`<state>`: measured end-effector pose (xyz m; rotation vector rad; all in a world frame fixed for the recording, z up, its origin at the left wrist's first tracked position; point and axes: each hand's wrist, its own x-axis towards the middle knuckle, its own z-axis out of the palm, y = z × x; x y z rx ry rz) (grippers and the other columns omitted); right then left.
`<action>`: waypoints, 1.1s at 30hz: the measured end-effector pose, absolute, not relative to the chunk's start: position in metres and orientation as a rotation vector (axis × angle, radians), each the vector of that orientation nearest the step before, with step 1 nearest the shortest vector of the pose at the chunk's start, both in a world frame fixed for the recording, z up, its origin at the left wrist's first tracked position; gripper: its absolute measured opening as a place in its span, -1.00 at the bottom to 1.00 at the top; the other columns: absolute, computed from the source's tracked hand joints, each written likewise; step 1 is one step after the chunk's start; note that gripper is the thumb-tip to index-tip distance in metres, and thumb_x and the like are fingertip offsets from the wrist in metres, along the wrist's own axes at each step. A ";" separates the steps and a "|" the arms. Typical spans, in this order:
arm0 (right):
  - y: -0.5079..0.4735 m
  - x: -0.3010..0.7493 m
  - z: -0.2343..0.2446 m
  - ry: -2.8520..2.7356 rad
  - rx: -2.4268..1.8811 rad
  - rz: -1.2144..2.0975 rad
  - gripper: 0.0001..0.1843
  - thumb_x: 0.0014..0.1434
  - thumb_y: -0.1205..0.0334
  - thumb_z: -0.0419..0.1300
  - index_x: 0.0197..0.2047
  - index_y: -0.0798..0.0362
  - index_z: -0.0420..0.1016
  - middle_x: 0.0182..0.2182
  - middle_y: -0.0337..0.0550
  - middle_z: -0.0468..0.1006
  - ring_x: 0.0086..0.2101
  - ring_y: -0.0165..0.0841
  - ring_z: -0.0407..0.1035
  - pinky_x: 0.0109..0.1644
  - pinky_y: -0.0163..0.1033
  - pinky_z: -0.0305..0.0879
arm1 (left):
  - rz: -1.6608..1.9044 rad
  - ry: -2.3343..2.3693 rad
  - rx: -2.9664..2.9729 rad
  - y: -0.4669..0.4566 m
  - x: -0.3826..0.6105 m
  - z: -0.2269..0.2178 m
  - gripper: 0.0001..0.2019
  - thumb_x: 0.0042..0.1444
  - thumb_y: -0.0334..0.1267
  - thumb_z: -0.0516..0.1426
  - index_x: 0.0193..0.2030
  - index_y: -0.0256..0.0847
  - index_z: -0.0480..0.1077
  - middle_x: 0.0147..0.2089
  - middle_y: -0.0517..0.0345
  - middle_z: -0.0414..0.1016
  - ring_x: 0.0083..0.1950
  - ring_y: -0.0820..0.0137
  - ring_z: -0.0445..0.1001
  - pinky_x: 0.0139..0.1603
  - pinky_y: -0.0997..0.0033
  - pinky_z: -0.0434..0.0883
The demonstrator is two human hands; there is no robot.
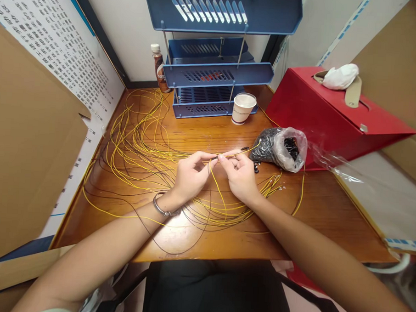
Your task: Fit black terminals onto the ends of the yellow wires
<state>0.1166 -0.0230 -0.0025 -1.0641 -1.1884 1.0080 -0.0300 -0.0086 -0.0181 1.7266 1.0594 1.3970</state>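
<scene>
My left hand (192,173) and my right hand (239,176) meet over the middle of the table, fingertips pinched together. Between them runs a yellow and dark wire (219,189), with a small black piece at the fingertips too small to name. Wire strands hang down from the pinch, and one yellow end passes right beyond my right fingers. Beneath and around both hands spreads a loose bundle of yellow and dark wires (140,139). To the right of my right hand lies an open clear plastic bag (268,144) of small black parts, a few of them loose beside it.
A blue tiered rack (218,73) stands at the back, with a paper cup (243,109) and a brown bottle (159,69) beside it. A red box (308,110) sits at right. Cardboard (25,143) walls the left side of the wooden table (332,221).
</scene>
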 end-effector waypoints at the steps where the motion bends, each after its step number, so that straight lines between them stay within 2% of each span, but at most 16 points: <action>1: -0.023 0.117 -0.003 -1.186 -1.061 1.015 -0.68 0.14 -0.01 0.33 -0.31 0.05 0.40 -0.68 -0.46 0.13 -0.64 -0.54 -0.05 -0.56 -0.34 -0.17 | 1.395 1.061 1.724 -0.009 -0.030 -0.017 -0.80 0.19 -0.14 0.28 -0.16 -0.23 0.59 -0.31 0.08 0.64 -0.48 0.52 0.45 -0.47 0.52 0.38; 6: -0.026 0.118 -0.003 -1.083 -1.043 1.035 -0.70 0.19 0.00 0.29 -0.25 0.02 0.34 -0.71 -0.50 0.16 -0.68 -0.53 -0.07 -0.59 -0.33 -0.18 | 1.401 1.067 1.654 -0.008 -0.030 -0.013 -0.80 0.16 -0.17 0.30 -0.17 -0.26 0.57 -0.29 0.05 0.64 -0.49 0.52 0.45 -0.47 0.51 0.40; 12: -0.025 0.117 0.001 -1.103 -1.039 1.007 -0.68 0.16 -0.01 0.31 -0.30 0.03 0.34 -0.71 -0.50 0.15 -0.68 -0.55 -0.06 -0.60 -0.34 -0.18 | 1.396 1.064 1.642 -0.009 -0.029 -0.012 -0.79 0.15 -0.15 0.30 -0.18 -0.26 0.56 -0.31 0.06 0.63 -0.52 0.52 0.43 -0.51 0.51 0.39; 20: -0.023 0.117 -0.001 -1.134 -1.065 0.977 -0.71 0.16 0.03 0.29 -0.31 0.03 0.34 -0.70 -0.48 0.13 -0.67 -0.55 -0.06 -0.58 -0.35 -0.20 | 1.400 1.068 1.674 -0.010 -0.029 -0.012 -0.80 0.16 -0.15 0.30 -0.19 -0.25 0.57 -0.32 0.07 0.64 -0.48 0.50 0.46 -0.46 0.51 0.40; 27: -0.023 0.116 -0.001 -1.180 -1.061 1.043 -0.67 0.14 -0.03 0.30 -0.31 0.04 0.35 -0.72 -0.49 0.11 -0.67 -0.55 -0.09 -0.58 -0.36 -0.25 | 1.410 1.056 1.695 -0.009 -0.030 -0.015 -0.79 0.17 -0.13 0.29 -0.18 -0.24 0.57 -0.30 0.06 0.64 -0.43 0.47 0.51 -0.42 0.50 0.43; 33: -0.025 0.116 -0.003 -1.184 -1.067 1.026 -0.71 0.17 0.01 0.29 -0.28 0.05 0.36 -0.70 -0.49 0.09 -0.66 -0.55 -0.10 -0.57 -0.35 -0.23 | 1.394 1.043 1.688 -0.009 -0.030 -0.015 -0.80 0.18 -0.15 0.29 -0.17 -0.24 0.57 -0.27 0.05 0.65 -0.44 0.48 0.49 -0.43 0.50 0.43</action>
